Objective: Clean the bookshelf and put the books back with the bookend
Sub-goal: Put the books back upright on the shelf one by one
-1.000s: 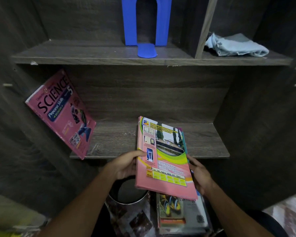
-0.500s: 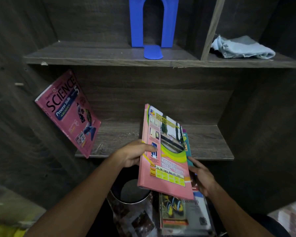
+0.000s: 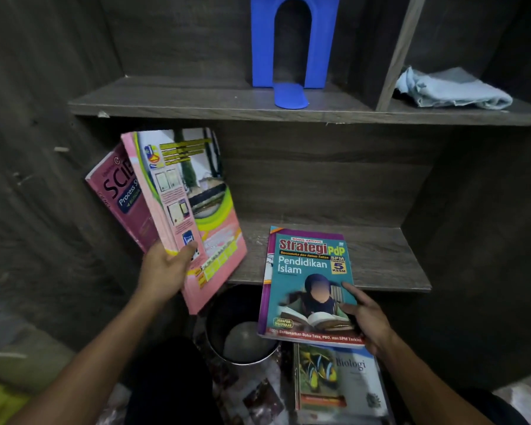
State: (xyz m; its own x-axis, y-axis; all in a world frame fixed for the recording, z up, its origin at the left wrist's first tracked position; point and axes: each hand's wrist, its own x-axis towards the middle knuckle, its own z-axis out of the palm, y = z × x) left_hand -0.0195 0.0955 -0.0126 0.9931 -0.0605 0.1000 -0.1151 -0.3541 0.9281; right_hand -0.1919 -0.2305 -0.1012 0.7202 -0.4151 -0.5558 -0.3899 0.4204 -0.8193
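My left hand (image 3: 166,268) grips the lower spine edge of a pink book (image 3: 193,216) and holds it tilted against the pink Science book (image 3: 117,191), which leans at the left end of the lower shelf (image 3: 380,259). A teal Pendidikan Islam book (image 3: 307,286) lies flat, half over that shelf's front edge, and my right hand (image 3: 365,317) holds its lower right corner with the thumb on the cover. Up on the upper shelf (image 3: 181,99) stands the blue bookend (image 3: 292,47).
A light blue cloth (image 3: 451,87) lies in the upper right compartment, behind a wooden divider (image 3: 396,53). Below the lower shelf stand a round metal bin (image 3: 242,342) and a Biologi book (image 3: 337,381) lying flat on the floor.
The two books have been separated. My left hand carried the pink book left and up against the Science book, while my right hand keeps the teal book, now uncovered, at the shelf's front edge.
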